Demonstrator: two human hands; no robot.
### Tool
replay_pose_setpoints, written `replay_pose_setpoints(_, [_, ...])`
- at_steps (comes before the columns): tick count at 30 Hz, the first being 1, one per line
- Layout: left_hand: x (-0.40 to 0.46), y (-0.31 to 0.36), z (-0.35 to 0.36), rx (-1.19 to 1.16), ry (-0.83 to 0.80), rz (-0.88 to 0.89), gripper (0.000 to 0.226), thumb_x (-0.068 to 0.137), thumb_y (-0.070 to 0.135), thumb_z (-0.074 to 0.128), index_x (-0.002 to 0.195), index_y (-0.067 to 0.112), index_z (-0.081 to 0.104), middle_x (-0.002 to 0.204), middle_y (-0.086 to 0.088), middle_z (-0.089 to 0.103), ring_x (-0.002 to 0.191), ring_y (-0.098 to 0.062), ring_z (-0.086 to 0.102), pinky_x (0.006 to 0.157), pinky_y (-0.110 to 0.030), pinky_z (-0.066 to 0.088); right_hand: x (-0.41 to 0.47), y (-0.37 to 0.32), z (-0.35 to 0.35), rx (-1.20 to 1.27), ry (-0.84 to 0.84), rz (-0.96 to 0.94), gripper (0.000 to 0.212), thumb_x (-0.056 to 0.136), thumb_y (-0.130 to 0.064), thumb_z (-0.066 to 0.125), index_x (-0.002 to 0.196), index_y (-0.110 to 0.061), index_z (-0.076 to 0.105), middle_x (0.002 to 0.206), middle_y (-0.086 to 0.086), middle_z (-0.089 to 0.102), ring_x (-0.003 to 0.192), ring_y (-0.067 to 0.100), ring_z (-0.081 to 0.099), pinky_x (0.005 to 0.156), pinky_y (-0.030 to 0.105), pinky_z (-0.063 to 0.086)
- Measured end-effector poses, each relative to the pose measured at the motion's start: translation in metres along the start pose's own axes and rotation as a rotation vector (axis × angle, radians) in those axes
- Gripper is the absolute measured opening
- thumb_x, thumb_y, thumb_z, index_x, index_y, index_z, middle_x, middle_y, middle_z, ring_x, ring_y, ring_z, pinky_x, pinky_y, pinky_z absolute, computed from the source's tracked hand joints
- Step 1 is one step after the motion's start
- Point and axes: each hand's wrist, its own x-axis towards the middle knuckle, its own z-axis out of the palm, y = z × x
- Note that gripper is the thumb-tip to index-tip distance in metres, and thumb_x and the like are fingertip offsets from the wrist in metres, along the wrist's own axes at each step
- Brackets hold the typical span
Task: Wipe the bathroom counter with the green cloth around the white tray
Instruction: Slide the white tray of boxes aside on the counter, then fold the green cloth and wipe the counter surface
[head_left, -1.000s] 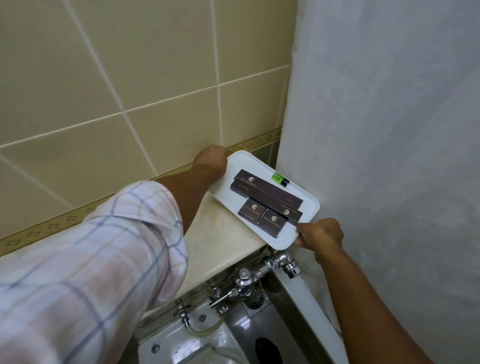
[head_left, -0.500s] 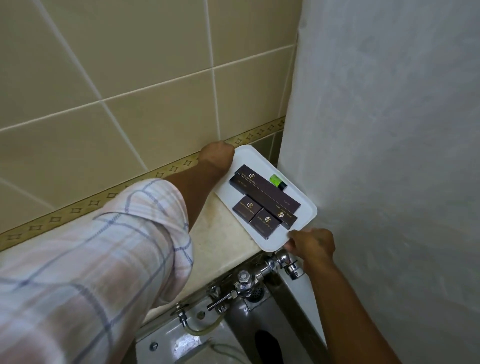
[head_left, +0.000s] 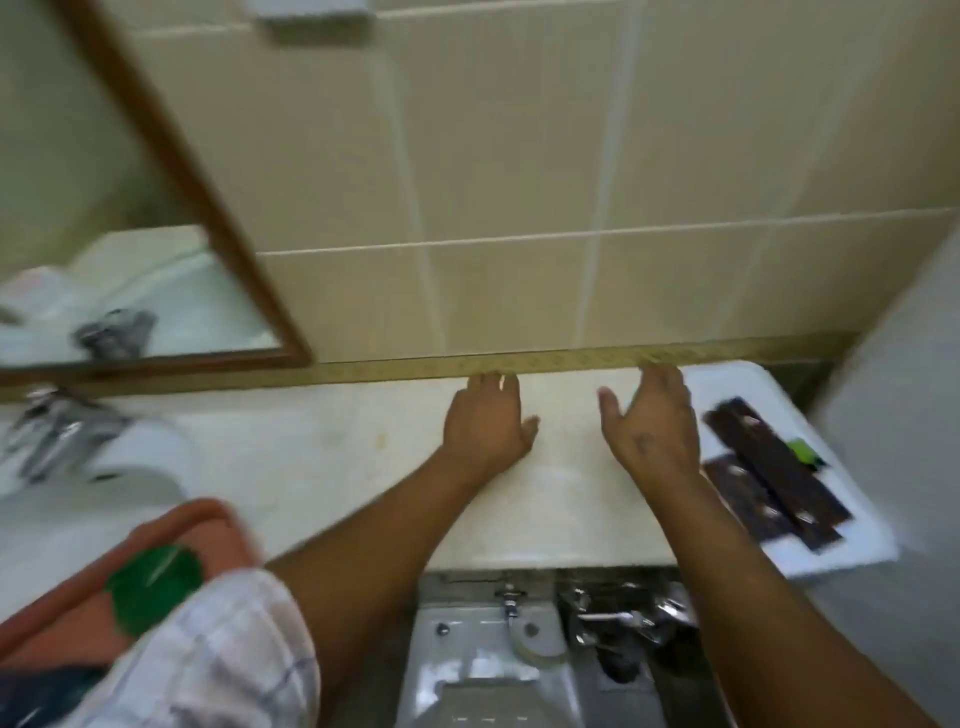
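The white tray (head_left: 748, 382) lies at the right end of the cream counter (head_left: 322, 457), carrying dark brown boxes (head_left: 769, 467) and a small green item (head_left: 802, 451). My left hand (head_left: 488, 423) hovers over the counter's middle, fingers spread, holding nothing. My right hand (head_left: 652, 421) is just left of the tray, open and empty, apart from its edge. A green patch (head_left: 153, 582) shows inside an orange basin at the lower left; I cannot tell if it is the cloth. The frame is blurred.
A sink (head_left: 130, 457) with a chrome tap (head_left: 49, 421) sits at the left under a wood-framed mirror (head_left: 171, 156). An orange basin (head_left: 171, 525) is at the lower left. Below the counter's front edge is a metal fixture with valves (head_left: 618, 613). A grey wall (head_left: 898, 415) closes the right.
Both hands have let go of the tray and moved left over the bare counter. The view has swung left, bringing the sink, mirror and orange basin into sight.
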Motion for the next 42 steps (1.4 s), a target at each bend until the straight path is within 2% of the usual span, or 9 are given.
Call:
replay_pose_setpoints(6, [-0.166, -0.113, 0.0, -0.137, 0.023, -0.445, 0.079, 0.089, 0.061, 0.043, 0.149, 0.01, 0.034, 0.151, -0.016, 0.04, 0.136, -0.034, 0.037, 0.11, -0.045, 0.034, -0.062, -0.211, 0.118, -0.028, -0.461, -0.638, 0.058, 0.096, -0.048, 0.05, 0.136, -0.007, 0.047, 0.138, 0.018, 0.048, 0.127, 0.035, 0.045, 0.103, 0.042, 0.039])
replay_pose_setpoints(11, [-0.246, -0.17, 0.003, -0.296, 0.166, -0.688, 0.064, 0.089, 0.054, 0.042, 0.139, 0.015, 0.042, 0.137, -0.01, 0.05, 0.123, -0.027, 0.047, 0.103, -0.043, 0.043, -0.153, -0.302, 0.199, -0.103, -0.823, -0.798, 0.048, 0.092, -0.046, 0.056, 0.123, -0.01, 0.058, 0.125, 0.015, 0.061, 0.112, 0.033, 0.058, 0.092, 0.04, 0.05])
replay_pose_setpoints(17, [-0.286, -0.188, 0.018, -0.376, 0.222, -1.101, 0.059, 0.088, 0.052, 0.052, 0.127, 0.007, 0.049, 0.131, -0.015, 0.051, 0.121, -0.033, 0.046, 0.097, -0.046, 0.042, -0.213, -0.308, 0.246, -0.053, -0.929, -0.63, 0.043, 0.074, -0.053, 0.075, 0.095, -0.016, 0.07, 0.087, 0.002, 0.07, 0.082, 0.02, 0.067, 0.068, 0.03, 0.054])
replay_pose_setpoints(22, [-0.288, -0.2, 0.025, -0.656, 0.443, -1.156, 0.035, 0.096, 0.025, 0.053, 0.114, -0.005, 0.055, 0.111, -0.025, 0.06, 0.106, -0.041, 0.054, 0.092, -0.046, 0.044, -0.218, -0.311, 0.247, -0.04, -0.955, -0.537, 0.059, 0.052, -0.062, 0.086, 0.082, -0.015, 0.065, 0.077, 0.001, 0.067, 0.069, 0.016, 0.064, 0.054, 0.028, 0.047])
replay_pose_setpoints(25, [-0.289, -0.211, 0.023, -0.817, 0.495, -1.268, 0.015, 0.095, 0.013, 0.048, 0.097, 0.001, 0.056, 0.093, -0.019, 0.062, 0.088, -0.035, 0.057, 0.077, -0.039, 0.043, -0.224, -0.313, 0.249, 0.038, -1.023, -0.48, 0.058, 0.049, -0.047, 0.093, 0.085, -0.011, 0.065, 0.083, 0.004, 0.069, 0.077, 0.021, 0.066, 0.066, 0.033, 0.056])
replay_pose_setpoints(27, [-0.287, -0.219, 0.023, -0.864, 0.403, -1.327, 0.016, 0.088, 0.019, 0.057, 0.084, 0.004, 0.051, 0.079, -0.013, 0.06, 0.079, -0.035, 0.059, 0.069, -0.037, 0.043, -0.227, -0.312, 0.253, 0.079, -1.02, -0.443, 0.044, 0.055, -0.035, 0.093, 0.074, -0.012, 0.061, 0.076, 0.004, 0.065, 0.073, 0.02, 0.064, 0.059, 0.031, 0.053])
replay_pose_setpoints(33, [-0.278, -0.233, 0.02, -1.075, 0.3, -1.341, 0.009, 0.079, 0.018, 0.069, 0.078, 0.009, 0.068, 0.075, -0.01, 0.074, 0.075, -0.031, 0.071, 0.071, -0.041, 0.06, -0.22, -0.312, 0.261, 0.094, -1.063, -0.324, 0.032, 0.079, -0.034, 0.077, 0.098, -0.009, 0.07, 0.1, 0.009, 0.072, 0.09, 0.024, 0.068, 0.072, 0.029, 0.052])
replay_pose_setpoints(38, [-0.264, -0.219, 0.005, -1.22, 0.511, -1.288, 0.013, 0.077, 0.022, 0.062, 0.083, 0.012, 0.065, 0.076, -0.007, 0.076, 0.072, -0.025, 0.073, 0.06, -0.038, 0.058, -0.185, -0.299, 0.232, 0.422, -1.093, -0.07, 0.037, 0.089, -0.035, 0.066, 0.117, -0.011, 0.066, 0.115, 0.01, 0.07, 0.1, 0.028, 0.068, 0.09, 0.038, 0.055])
replay_pose_setpoints(42, [-0.222, -0.184, -0.013, -1.333, 0.582, -1.101, 0.02, 0.072, 0.022, 0.058, 0.088, 0.01, 0.058, 0.084, -0.017, 0.074, 0.075, -0.033, 0.072, 0.061, -0.047, 0.06, -0.134, -0.268, 0.194, 0.694, -0.991, 0.126, 0.023, 0.096, -0.032, 0.056, 0.112, -0.018, 0.066, 0.106, 0.01, 0.073, 0.091, 0.026, 0.071, 0.083, 0.045, 0.06])
